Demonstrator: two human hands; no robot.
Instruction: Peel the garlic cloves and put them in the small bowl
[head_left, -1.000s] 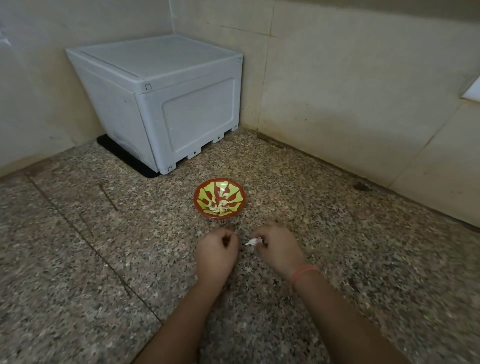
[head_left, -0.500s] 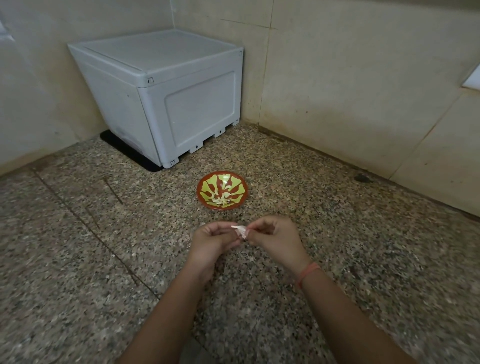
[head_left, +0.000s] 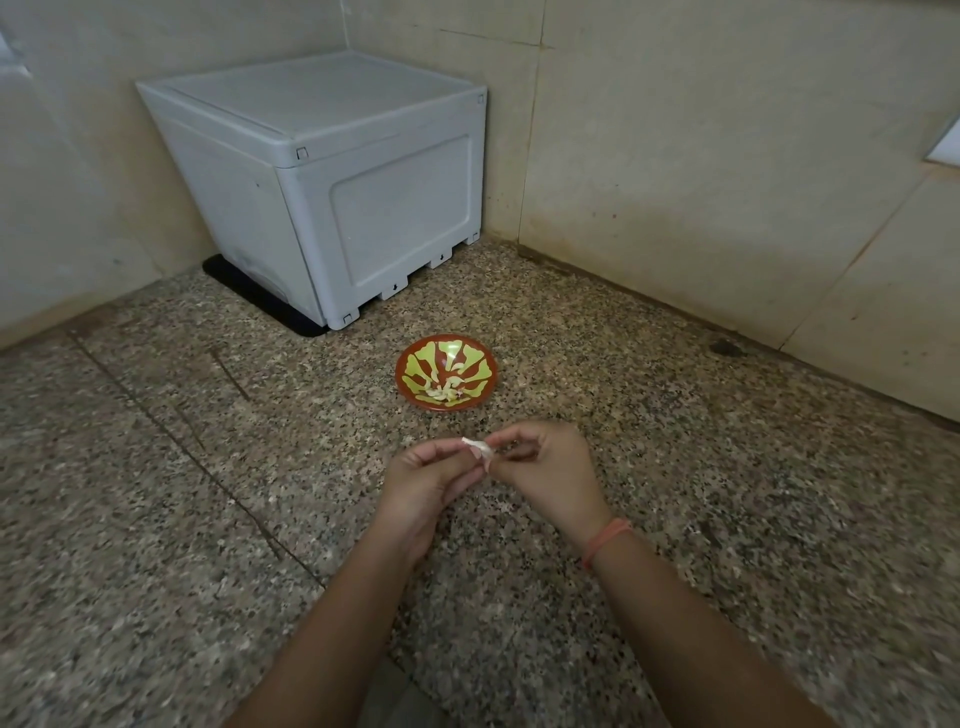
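Left hand (head_left: 431, 478) and right hand (head_left: 545, 467) both pinch one garlic clove (head_left: 478, 448), mostly hidden by fingertips; pale peeled cloves (head_left: 445, 391) blur together in the small bowl (head_left: 410, 364).

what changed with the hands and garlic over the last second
The left hand and right hand came together; both now pinch the garlic clove, which only the right hand held a second ago. The small bowl and grey box stayed put.
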